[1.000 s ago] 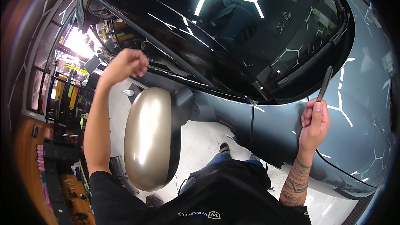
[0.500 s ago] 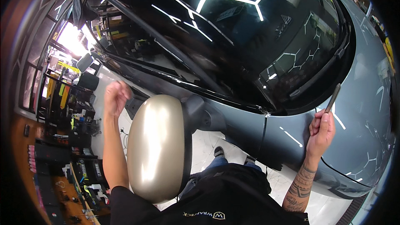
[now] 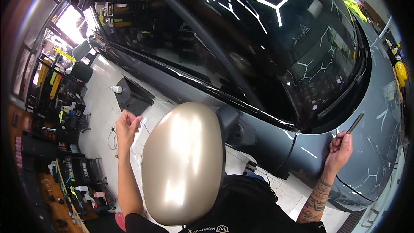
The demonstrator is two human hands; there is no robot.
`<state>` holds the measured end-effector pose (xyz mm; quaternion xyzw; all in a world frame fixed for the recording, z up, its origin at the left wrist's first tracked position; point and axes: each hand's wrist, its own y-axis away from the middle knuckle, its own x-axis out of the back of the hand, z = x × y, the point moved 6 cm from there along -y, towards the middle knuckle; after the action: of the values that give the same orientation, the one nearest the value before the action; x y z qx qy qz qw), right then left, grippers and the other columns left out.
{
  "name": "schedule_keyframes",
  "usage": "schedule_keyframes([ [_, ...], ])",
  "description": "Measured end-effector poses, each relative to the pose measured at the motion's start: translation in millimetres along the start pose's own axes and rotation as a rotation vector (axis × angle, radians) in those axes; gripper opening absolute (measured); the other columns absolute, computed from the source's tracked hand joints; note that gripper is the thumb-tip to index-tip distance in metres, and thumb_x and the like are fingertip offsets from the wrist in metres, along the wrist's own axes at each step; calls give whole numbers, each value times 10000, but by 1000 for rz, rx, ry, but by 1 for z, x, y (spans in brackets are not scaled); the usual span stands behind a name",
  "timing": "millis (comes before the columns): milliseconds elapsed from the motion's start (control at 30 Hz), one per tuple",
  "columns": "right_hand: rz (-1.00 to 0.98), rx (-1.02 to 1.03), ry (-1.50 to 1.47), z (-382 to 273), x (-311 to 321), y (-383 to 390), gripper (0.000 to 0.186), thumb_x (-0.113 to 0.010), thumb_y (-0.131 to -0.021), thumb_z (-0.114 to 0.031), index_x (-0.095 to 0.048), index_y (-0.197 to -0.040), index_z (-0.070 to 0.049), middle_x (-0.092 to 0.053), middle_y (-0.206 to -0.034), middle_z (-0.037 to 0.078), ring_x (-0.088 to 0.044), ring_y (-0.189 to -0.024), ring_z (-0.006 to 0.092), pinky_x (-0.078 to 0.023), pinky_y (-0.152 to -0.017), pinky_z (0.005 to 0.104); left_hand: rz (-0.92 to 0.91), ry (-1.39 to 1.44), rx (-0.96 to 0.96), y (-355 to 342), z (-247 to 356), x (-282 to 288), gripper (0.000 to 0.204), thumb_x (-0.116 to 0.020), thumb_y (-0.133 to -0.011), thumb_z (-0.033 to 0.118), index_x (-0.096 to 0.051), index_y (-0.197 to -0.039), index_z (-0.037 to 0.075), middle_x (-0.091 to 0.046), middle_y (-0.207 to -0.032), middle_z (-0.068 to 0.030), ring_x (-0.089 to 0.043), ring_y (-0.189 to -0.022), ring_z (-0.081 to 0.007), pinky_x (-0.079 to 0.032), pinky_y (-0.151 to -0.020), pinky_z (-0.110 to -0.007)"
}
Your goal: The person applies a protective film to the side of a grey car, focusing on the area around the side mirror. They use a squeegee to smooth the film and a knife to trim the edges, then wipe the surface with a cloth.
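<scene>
A wing mirror (image 3: 183, 164) with a glossy champagne-gold cover stands between my arms, on the side of a grey car (image 3: 276, 146). On its left, apart from the cover, my left hand (image 3: 128, 128) is raised with its fingers pinched. A small white sliver shows at those fingertips; I cannot make out whether it is held. Over at the right, my right hand (image 3: 339, 152) grips a slim, dark, pen-like tool (image 3: 355, 123) beside the car's grey front panel. The tool points up and away from me.
A black step box (image 3: 133, 97) with a white bottle (image 3: 115, 89) on it stands on the pale tiled floor. Shelves and a cluttered workbench (image 3: 77, 198) line the left. A bright yellow cloth (image 3: 353, 7) lies at the car's far edge.
My view has shifted, so the mirror looks larger and further right. My left hand, blurred before, is now lower and pinched. My right hand still holds the tool, now tilted more to the right.
</scene>
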<state>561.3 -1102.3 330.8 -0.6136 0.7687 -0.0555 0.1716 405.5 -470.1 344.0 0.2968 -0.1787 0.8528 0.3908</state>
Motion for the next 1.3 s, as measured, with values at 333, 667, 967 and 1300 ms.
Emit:
schedule_keyframes([
  [333,-4,0,29,3,3,0,287,-444,-1015,-281,-495,-894,-26,-350,-664,-37,-288,-541,25,-236,-474,181,-265,-109,-917,-29,188,-96,232,-639,-789,-56,-534,-977,31,-664,-917,-72,-633,-828,-218,-467,-717,-280],
  [667,15,28,51,1,4,-2,291,-444,-1008,-281,-486,-883,-22,-347,-655,-23,-289,-546,33,-230,-476,188,-274,-271,-1222,-33,192,-138,237,-703,-733,-38,-565,-893,70,-680,-932,-25,-554,-860,-231,-443,-753,-341],
  [967,24,39,62,-4,0,-4,298,-444,-1008,-286,-492,-880,-21,-347,-660,-24,-290,-554,33,-228,-480,188,-330,-434,-1217,-33,203,-146,286,-706,-704,-33,-524,-900,69,-634,-912,-50,-541,-869,-260,-423,-756,-370],
  [1300,18,36,43,-3,1,-3,291,-451,-1004,-280,-503,-890,-17,-358,-663,-26,-294,-558,34,-223,-482,190,-334,-565,-1269,-28,209,-147,279,-668,-689,-48,-512,-880,83,-580,-876,-30,-525,-843,-231,-406,-702,-342],
])
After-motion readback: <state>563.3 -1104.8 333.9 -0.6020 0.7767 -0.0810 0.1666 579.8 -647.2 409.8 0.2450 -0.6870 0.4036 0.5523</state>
